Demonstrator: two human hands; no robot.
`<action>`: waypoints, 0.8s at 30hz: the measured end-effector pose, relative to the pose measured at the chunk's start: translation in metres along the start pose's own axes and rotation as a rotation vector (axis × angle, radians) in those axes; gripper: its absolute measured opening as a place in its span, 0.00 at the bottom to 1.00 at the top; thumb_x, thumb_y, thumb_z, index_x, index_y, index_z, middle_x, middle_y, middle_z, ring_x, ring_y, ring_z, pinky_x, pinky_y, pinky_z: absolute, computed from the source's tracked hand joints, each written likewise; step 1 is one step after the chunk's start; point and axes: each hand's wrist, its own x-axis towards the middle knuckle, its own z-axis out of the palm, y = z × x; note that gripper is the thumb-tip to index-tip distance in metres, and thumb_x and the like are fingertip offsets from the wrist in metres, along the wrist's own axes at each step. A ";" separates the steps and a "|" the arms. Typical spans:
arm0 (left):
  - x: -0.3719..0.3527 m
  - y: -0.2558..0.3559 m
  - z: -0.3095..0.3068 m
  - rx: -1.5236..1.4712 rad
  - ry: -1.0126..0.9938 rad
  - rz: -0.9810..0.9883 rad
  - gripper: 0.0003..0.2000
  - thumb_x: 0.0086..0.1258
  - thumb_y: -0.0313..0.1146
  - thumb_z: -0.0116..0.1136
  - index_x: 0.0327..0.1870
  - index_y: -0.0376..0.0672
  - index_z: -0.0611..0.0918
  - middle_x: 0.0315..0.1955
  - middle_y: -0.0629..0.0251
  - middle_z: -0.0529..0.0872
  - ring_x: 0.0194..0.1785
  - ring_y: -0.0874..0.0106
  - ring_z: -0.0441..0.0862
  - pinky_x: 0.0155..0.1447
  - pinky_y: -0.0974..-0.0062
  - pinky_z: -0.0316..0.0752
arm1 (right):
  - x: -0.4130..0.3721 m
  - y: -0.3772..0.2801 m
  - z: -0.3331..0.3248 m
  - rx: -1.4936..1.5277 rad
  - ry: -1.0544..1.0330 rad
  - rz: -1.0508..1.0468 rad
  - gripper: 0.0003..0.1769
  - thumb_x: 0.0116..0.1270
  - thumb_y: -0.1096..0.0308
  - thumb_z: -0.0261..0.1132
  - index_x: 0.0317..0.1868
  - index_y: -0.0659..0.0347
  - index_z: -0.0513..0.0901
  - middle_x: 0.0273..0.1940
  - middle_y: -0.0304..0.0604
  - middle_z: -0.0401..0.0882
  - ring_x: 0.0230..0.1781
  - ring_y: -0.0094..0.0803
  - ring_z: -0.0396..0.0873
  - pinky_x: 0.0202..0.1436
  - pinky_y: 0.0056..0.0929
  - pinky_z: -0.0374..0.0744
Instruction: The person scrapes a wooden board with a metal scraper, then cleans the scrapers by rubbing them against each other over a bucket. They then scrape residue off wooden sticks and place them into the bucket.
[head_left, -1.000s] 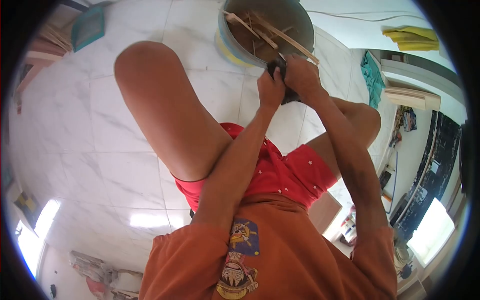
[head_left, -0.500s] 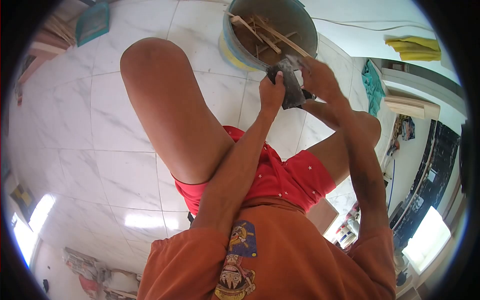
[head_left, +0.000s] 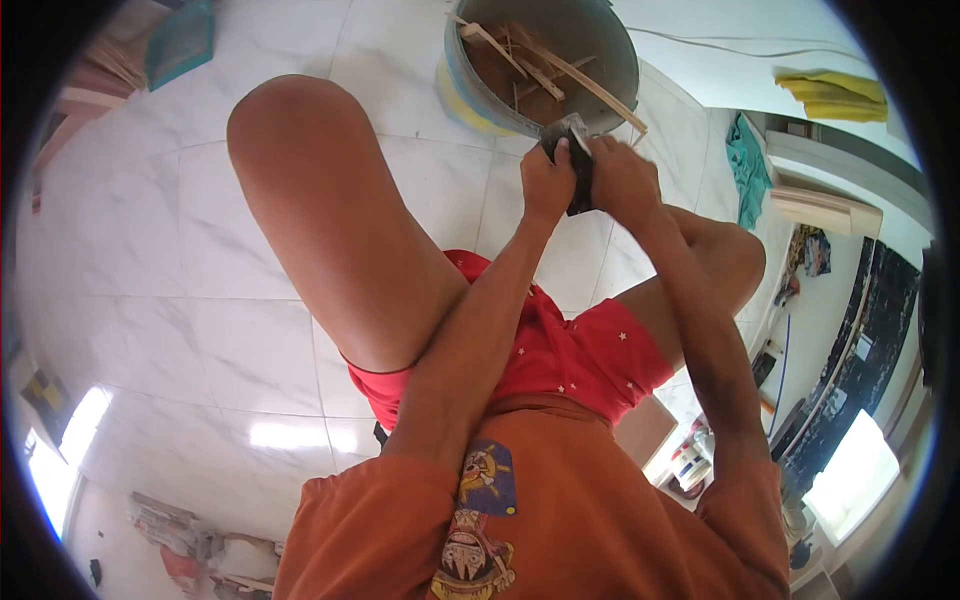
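My left hand (head_left: 548, 182) is closed around a dark, flat, roughly rectangular piece (head_left: 580, 182) with a greyish dusty end, its thumb pressed on the upper part. From the other side my right hand (head_left: 622, 180) is closed near the same piece, its fingers bent over the top end; what lies under them is hidden. Both hands are just below the rim of a large round bucket (head_left: 462, 95), which holds several wood strips (head_left: 540, 75) and brownish contents.
White marble tiles (head_left: 240, 350) make up the floor. A teal tray (head_left: 180, 45) is at the upper left. On the right are a yellow cloth (head_left: 832, 96), a teal cloth (head_left: 746, 170), wood boards (head_left: 825, 212) and a dark speckled panel (head_left: 860, 340). My bent legs flank the hands.
My right hand has come down and left, closer to my left hand. The dark piece has turned and looks narrower. The long wood strip's end beside the bucket rim is now uncovered.
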 end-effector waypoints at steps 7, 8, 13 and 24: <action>0.004 0.003 0.000 -0.044 -0.003 -0.053 0.11 0.73 0.32 0.55 0.39 0.31 0.85 0.31 0.43 0.87 0.36 0.46 0.84 0.41 0.56 0.76 | 0.003 0.003 0.003 -0.053 0.011 -0.005 0.16 0.60 0.71 0.65 0.49 0.57 0.78 0.45 0.43 0.81 0.48 0.42 0.84 0.43 0.46 0.84; 0.003 0.000 0.002 -0.045 0.008 -0.020 0.12 0.74 0.33 0.55 0.40 0.31 0.85 0.30 0.45 0.87 0.34 0.50 0.84 0.41 0.58 0.76 | 0.000 0.005 0.006 -0.036 0.033 0.004 0.16 0.60 0.71 0.65 0.50 0.57 0.78 0.45 0.43 0.81 0.48 0.42 0.84 0.44 0.47 0.84; 0.012 0.001 0.002 0.013 0.033 0.044 0.12 0.75 0.33 0.55 0.39 0.31 0.84 0.28 0.46 0.87 0.31 0.52 0.84 0.39 0.60 0.75 | -0.010 -0.003 0.005 -0.072 -0.021 -0.009 0.23 0.58 0.72 0.65 0.56 0.56 0.78 0.47 0.43 0.81 0.49 0.42 0.84 0.44 0.46 0.84; 0.002 0.003 -0.002 -0.010 -0.035 0.027 0.11 0.73 0.31 0.55 0.37 0.30 0.84 0.31 0.42 0.87 0.37 0.41 0.83 0.40 0.52 0.75 | -0.005 0.000 0.008 0.018 0.054 -0.031 0.14 0.62 0.73 0.61 0.49 0.58 0.79 0.45 0.43 0.81 0.47 0.43 0.84 0.42 0.45 0.84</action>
